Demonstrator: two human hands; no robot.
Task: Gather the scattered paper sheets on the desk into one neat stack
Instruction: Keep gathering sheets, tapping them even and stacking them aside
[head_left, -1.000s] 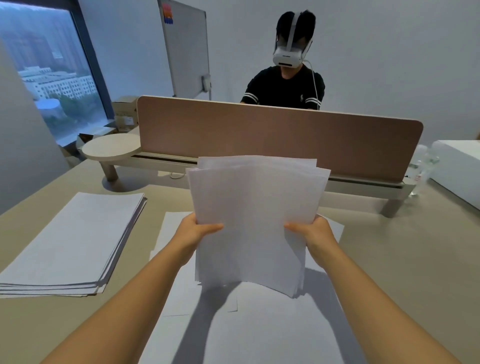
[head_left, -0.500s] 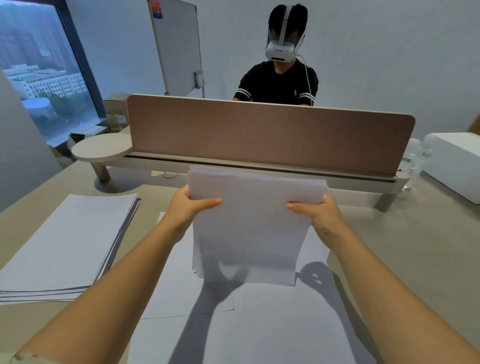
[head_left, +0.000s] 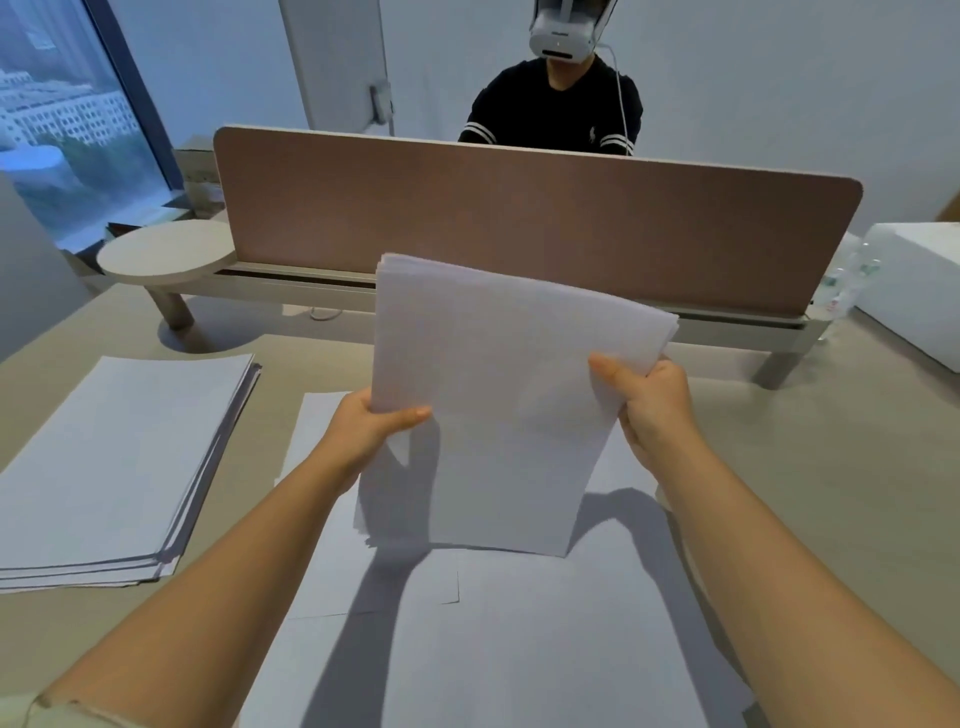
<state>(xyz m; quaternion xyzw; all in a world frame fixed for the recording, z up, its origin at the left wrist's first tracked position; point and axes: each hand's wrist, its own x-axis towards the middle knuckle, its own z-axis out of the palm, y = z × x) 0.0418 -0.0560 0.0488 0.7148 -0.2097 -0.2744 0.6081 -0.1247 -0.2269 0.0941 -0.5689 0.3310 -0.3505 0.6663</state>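
Note:
I hold a bundle of white paper sheets (head_left: 498, 405) upright over the desk, tilted a little to the right, its lower edge touching or just above the sheets below. My left hand (head_left: 363, 431) grips its left edge, thumb in front. My right hand (head_left: 649, 405) grips the right edge, thumb on the front face. Loose white sheets (head_left: 519, 649) lie flat on the desk under the bundle. A separate stack of paper (head_left: 119, 467) lies flat on the left.
A brown divider panel (head_left: 519, 223) on a raised shelf crosses the desk's far side, with a person in a headset behind it. A white box (head_left: 919, 291) and a plastic bottle (head_left: 847, 286) stand at the right. The beige desk (head_left: 831, 493) shows bare at the right.
The fanned sheets have been squared into a tighter bundle. My hands slid up its sides, then down again, and the bundle now leans to the right. The camera tilted closer.

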